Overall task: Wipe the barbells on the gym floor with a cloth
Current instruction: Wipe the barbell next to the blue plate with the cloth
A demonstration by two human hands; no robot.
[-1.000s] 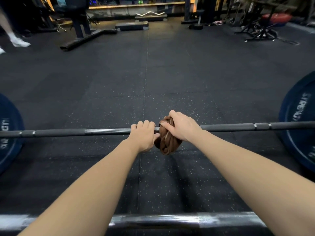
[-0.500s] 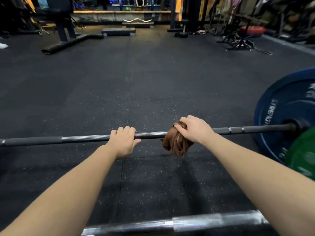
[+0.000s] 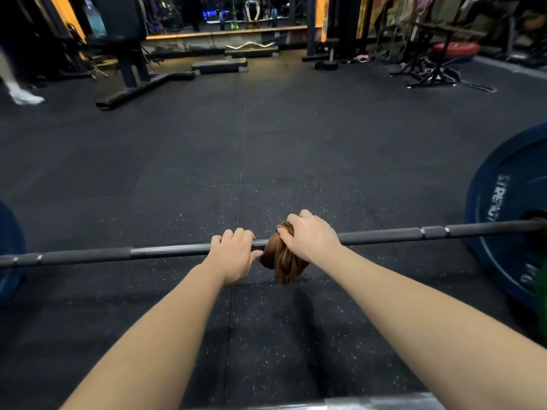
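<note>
A dark barbell [image 3: 384,235] lies across the black rubber floor, with a blue plate [image 3: 509,208] at its right end and another blue plate [image 3: 9,250] at the left edge. My left hand [image 3: 235,255] grips the bar's ribbed middle section, fingers curled over the top. Just to its right my right hand [image 3: 310,236] holds a bunched brown cloth [image 3: 281,261] wrapped round the bar; the cloth's loose end hangs below the bar. The two hands are almost touching.
A second shiny bar [image 3: 370,402] runs along the bottom edge. Far back stand a machine base [image 3: 142,87], a step platform [image 3: 219,66] and a red-seated bench [image 3: 444,63]. A person's white shoe [image 3: 25,97] shows at far left. A green plate [image 3: 541,303] edge peeks at right.
My right hand slid the cloth leftward along the bar, closing the gap to my left hand. The view swung back left, bringing the left plate into sight.
</note>
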